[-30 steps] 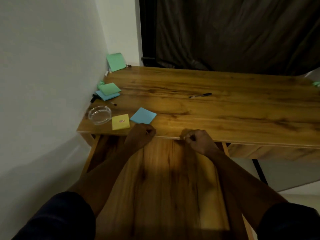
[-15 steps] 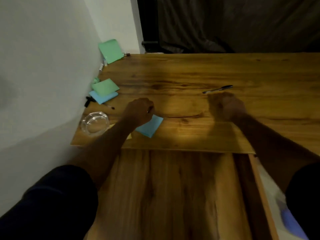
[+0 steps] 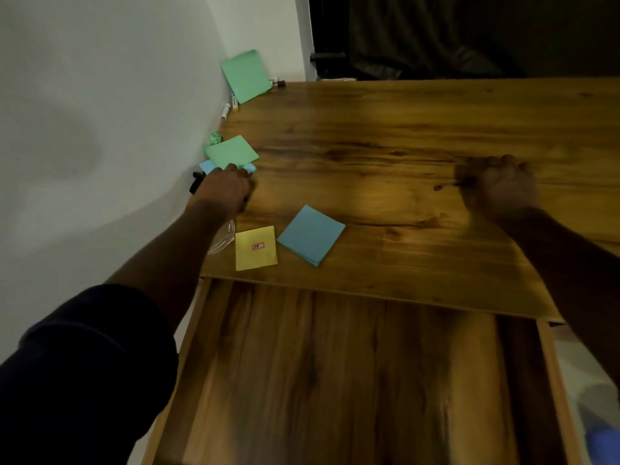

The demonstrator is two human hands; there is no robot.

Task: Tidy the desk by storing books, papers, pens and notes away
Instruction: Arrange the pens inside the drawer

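Observation:
My left hand [image 3: 228,187] reaches to the desk's left edge, its fingertips on a blue note pad [image 3: 208,166] that lies under a green note pad [image 3: 231,152]. My right hand [image 3: 500,186], blurred, is curled over a black pen [image 3: 439,187] whose end sticks out to the left of the fist. A yellow note [image 3: 255,248] and another blue note pad [image 3: 310,234] lie near the desk's front edge. A green sheet [image 3: 245,75] leans against the wall in the far corner. An open wooden drawer [image 3: 335,380] extends below the desk edge.
A glass ashtray [image 3: 222,241] sits half hidden under my left forearm. Along the wall lie markers [image 3: 225,110], a crumpled green paper [image 3: 215,138] and a black marker [image 3: 196,182]. The wooden desk [image 3: 402,129] ends at a white wall on the left; a dark curtain hangs behind.
Both hands left the drawer front and moved onto the desk. My left hand went past the blue pad to the green and blue pads by the wall; my right hand closed over the pen.

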